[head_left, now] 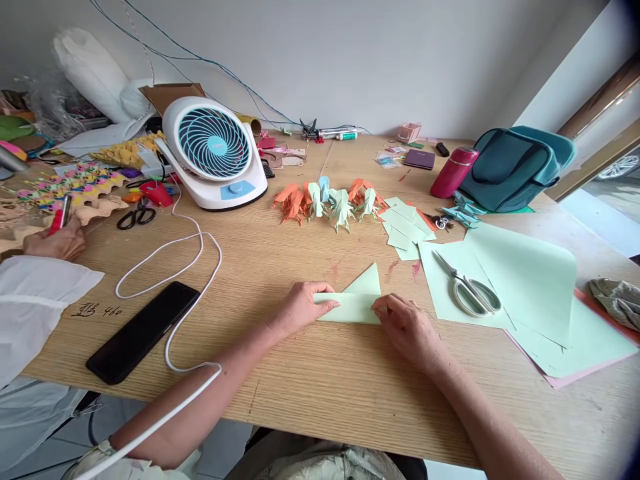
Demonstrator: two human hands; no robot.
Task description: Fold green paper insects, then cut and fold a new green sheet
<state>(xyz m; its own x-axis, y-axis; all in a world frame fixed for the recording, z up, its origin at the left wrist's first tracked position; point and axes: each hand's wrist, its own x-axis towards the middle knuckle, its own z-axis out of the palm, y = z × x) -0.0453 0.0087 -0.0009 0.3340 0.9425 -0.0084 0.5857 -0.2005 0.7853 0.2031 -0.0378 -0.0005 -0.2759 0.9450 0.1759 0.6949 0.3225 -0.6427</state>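
A pale green sheet of paper (353, 308), folded into a flat strip with a triangular part pointing up behind it, lies on the wooden table in front of me. My left hand (307, 305) pinches its left end, the thumb on top of the strip and the fingers behind. At the right end, my right hand (406, 325) grips the corner between thumb and curled fingers. Beyond the paper stand several folded paper figures (341, 208) in orange, pale green and blue. Cut pale green paper pieces (407, 223) are spread to their right.
Scissors (473, 293) rest on green sheets (530, 280) at the right. A pink bottle (454, 172) and teal bag (515, 167) stand behind. On the left are a fan (213, 150), a phone (143, 330), a white cable (219, 267) and another person's hand (60, 239) holding a red tool.
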